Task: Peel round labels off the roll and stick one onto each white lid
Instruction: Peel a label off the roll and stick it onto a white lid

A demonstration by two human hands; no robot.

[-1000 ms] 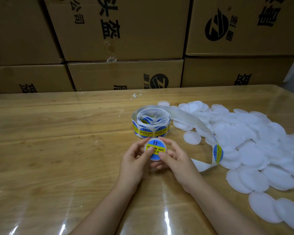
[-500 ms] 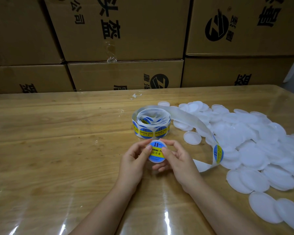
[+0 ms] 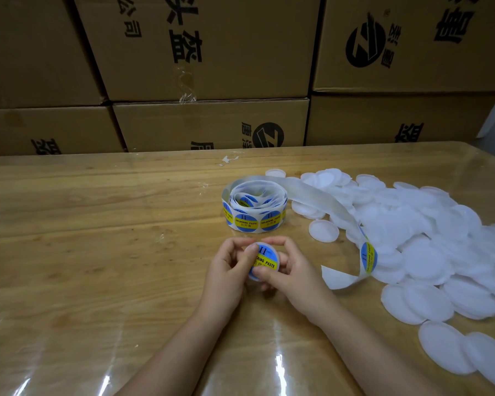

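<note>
A white lid (image 3: 265, 260) with a round blue and yellow label on its top is held between both hands, just above the table. My left hand (image 3: 227, 270) grips its left side with the thumb on the label. My right hand (image 3: 290, 270) grips its right side, thumb at the label's lower edge. The label roll (image 3: 255, 208) stands just behind the hands. Its backing strip (image 3: 320, 195) trails right and forward, ending near a single label (image 3: 368, 257) on the strip.
A big pile of bare white lids (image 3: 429, 241) covers the right side of the wooden table (image 3: 97, 252). One lid (image 3: 323, 230) lies apart between roll and pile. Stacked cardboard boxes (image 3: 209, 124) wall off the table's far edge.
The lid has turned in my hands, tilting the label's text. My left thumb has slid up over the label's left part, and my right thumb has moved to its lower edge.
</note>
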